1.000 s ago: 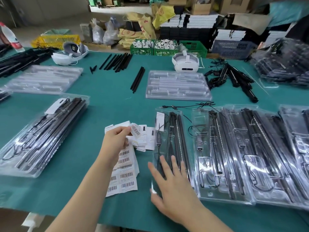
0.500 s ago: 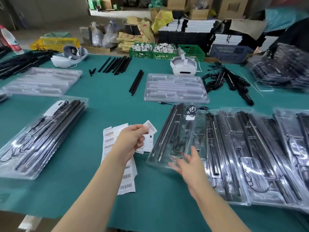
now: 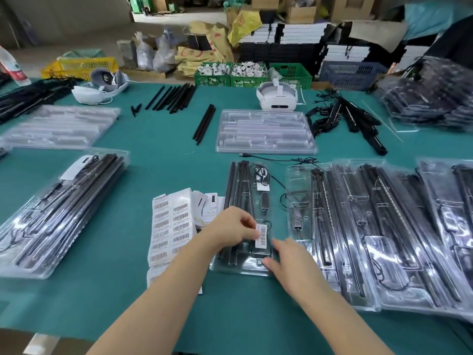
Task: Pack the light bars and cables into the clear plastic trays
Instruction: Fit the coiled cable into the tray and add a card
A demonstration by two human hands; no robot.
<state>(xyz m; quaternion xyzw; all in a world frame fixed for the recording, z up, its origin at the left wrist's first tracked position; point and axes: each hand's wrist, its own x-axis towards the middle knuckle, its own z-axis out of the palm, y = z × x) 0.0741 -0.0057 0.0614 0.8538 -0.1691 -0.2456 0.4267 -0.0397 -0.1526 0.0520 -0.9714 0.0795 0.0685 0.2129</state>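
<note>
Label application in hand: my left hand (image 3: 234, 226) pinches the barcode sticker (image 3: 261, 235) onto the packed tray (image 3: 245, 216); right hand (image 3: 289, 262), fingers relaxed, steadies its near edge; I should press it flat and square.

Bare green cloth (image 3: 163, 160) left of centre; label sheets (image 3: 170, 226), filled trays (image 3: 371, 226) crowd right.

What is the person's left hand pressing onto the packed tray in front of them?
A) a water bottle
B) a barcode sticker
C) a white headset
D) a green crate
B: the left hand pinches a small white barcode sticker against the top of the packed tray, with the right hand at the tray's near edge.
</note>
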